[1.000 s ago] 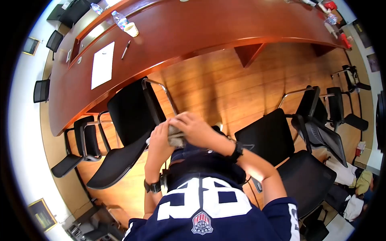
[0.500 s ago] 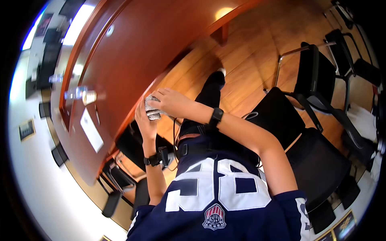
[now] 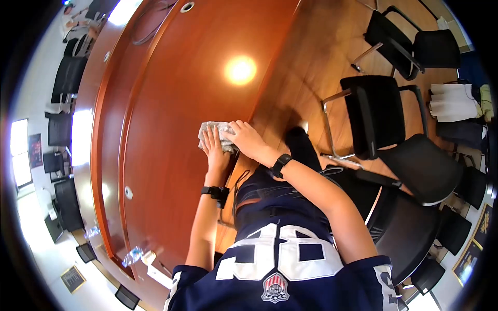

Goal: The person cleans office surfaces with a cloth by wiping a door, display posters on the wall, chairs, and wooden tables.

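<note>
One cloth (image 3: 213, 125), bunched, already laid at edge of table (image 3: 171, 129); under outstretched fingers of left hand (image 3: 216, 154); touched by right hand (image 3: 250, 141), finger grip unclear; remaining work not shown.

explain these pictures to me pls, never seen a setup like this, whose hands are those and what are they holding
There is no robot here: the left hand and right hand belong to the person wearing the camera. It sits on their head, looking forward and down; the room looks strongly curved in its view. The left hand lies spread on a folded, greyish cloth at the edge of a reddish-brown table; the right hand's fingers touch the cloth too. Farther along the table, toward the lower left, are a clear bottle and a pale cup.
</note>
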Demonstrator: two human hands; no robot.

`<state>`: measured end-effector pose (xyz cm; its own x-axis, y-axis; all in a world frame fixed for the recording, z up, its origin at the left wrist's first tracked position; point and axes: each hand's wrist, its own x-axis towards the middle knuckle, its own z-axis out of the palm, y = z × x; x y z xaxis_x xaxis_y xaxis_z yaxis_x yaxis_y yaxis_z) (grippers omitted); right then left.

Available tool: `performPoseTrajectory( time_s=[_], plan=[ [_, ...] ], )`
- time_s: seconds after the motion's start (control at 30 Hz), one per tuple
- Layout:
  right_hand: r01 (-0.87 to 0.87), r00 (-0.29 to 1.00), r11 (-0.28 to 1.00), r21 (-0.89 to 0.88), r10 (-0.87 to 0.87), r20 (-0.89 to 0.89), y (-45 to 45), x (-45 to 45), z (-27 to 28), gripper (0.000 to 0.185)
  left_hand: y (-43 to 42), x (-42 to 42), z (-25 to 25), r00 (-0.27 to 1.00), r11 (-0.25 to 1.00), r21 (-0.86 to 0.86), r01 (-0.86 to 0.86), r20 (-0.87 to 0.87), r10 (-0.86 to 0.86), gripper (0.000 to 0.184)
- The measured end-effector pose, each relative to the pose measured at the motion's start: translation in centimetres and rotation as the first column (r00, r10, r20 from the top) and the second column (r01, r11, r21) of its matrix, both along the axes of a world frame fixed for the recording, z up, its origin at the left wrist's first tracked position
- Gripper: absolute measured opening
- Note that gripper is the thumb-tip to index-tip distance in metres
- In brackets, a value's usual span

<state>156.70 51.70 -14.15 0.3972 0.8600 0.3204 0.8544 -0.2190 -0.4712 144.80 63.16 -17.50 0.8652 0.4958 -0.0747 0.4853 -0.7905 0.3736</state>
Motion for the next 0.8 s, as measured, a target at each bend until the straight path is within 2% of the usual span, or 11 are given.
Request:
performPoseTrajectory(
  time_s=[0.17, 0.3, 0.43, 0.53, 0.6, 0.67, 0.73, 0.8],
  plan=[
    [0.106, 0.988, 0.992, 0.063, -0.098, -0.117, -0.6, 13.8, -2.0, 0.03, 1.7, 14.6, 0.4, 0.99, 0.99, -0.082, 0.119, -0.064, -0.125, 0.091],
    [0.051, 0.968, 0.997, 0.059, -0.035, -0.249, -1.9, 25.1, -1.5, 0.028, 0.6, 24.9, -0.3, 0.987, 0.989, -0.106, 0.107, -0.11, -0.119, 0.094],
    [0.024, 0.961, 0.999, -0.029, -0.031, -0.274, -3.0, 36.8, -1.6, 0.026, -0.5, 36.8, -0.1, 0.956, 0.986, -0.132, 0.097, -0.264, -0.129, 0.095],
    [0.017, 0.953, 0.998, -0.065, -0.036, -0.301, -3.0, 43.3, -1.0, 0.026, -1.0, 42.5, -0.9, 0.977, 0.99, -0.127, 0.063, -0.196, -0.087, 0.095],
    [-0.049, 0.955, 0.999, -0.017, 0.042, -0.293, -2.5, 47.2, -1.6, 0.025, -1.3, 45.7, -0.8, 0.955, 0.993, -0.12, -0.018, -0.297, -0.018, 0.096],
    [-0.246, 0.904, 0.965, -0.094, 0.193, -0.382, -1.7, 51.5, -1.4, 0.033, -1.2, 47.4, -0.9, 0.962, 0.99, -0.127, -0.055, -0.272, 0.018, 0.096],
    [-0.412, 0.858, 0.906, -0.1, 0.348, -0.379, -0.4, 55.3, -1.9, 0.034, -1.1, 48.9, -1.3, 0.957, 0.992, -0.1, -0.08, -0.286, 0.048, 0.095],
    [-0.469, 0.837, 0.879, -0.084, 0.413, -0.358, 1.4, 59.5, -2.1, 0.032, -0.4, 52.9, 0.4, 0.933, 0.985, -0.131, -0.116, -0.354, 0.063, 0.094]
  ],
)
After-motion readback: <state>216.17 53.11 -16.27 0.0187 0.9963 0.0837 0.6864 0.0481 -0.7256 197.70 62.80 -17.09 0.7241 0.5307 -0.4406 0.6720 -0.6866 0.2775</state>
